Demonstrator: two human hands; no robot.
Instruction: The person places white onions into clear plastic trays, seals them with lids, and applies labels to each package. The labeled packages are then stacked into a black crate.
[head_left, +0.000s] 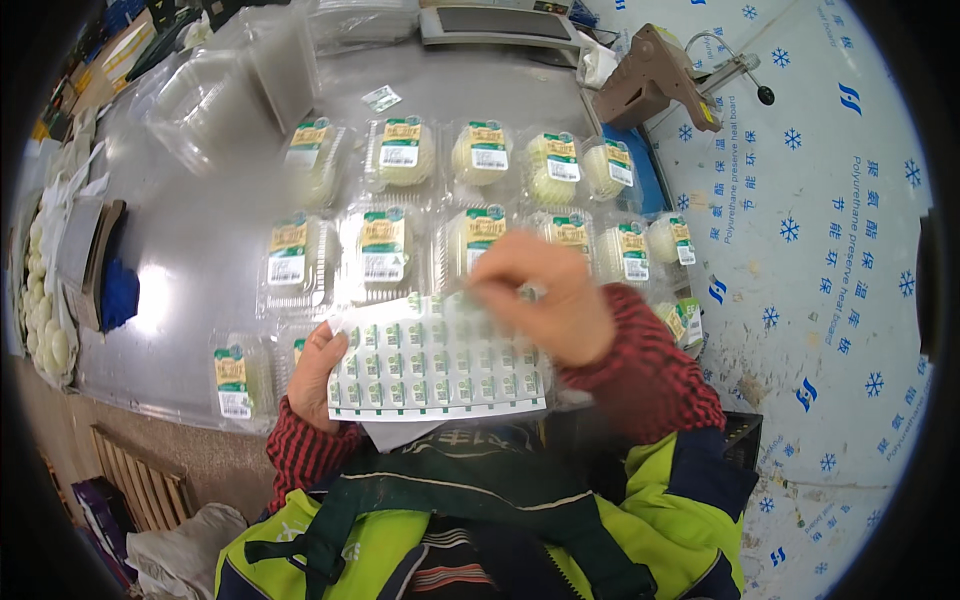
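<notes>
My left hand (316, 375) grips the left edge of a white sheet of small green-and-white stickers (439, 364), printed in rows. Blurred by motion, my right hand (544, 292) hovers over the sheet's upper right part with thumb and fingers drawn together. Whether a sticker sits between those fingertips is not clear. Just beyond the sheet stand clear plastic clamshell packs of pale round produce, among them a labelled pack (384, 247) and another pack (484, 229) partly hidden by my right hand. A further pack (241, 379) lies left of my left hand.
The packs stand in rows on a metal table (187, 247). Stacked empty clamshells (225, 90) are at the back left, a brown device with a lever (652, 82) at the back right. Bagged pale produce (49, 322) lies far left. A printed wall panel (810, 225) borders the right.
</notes>
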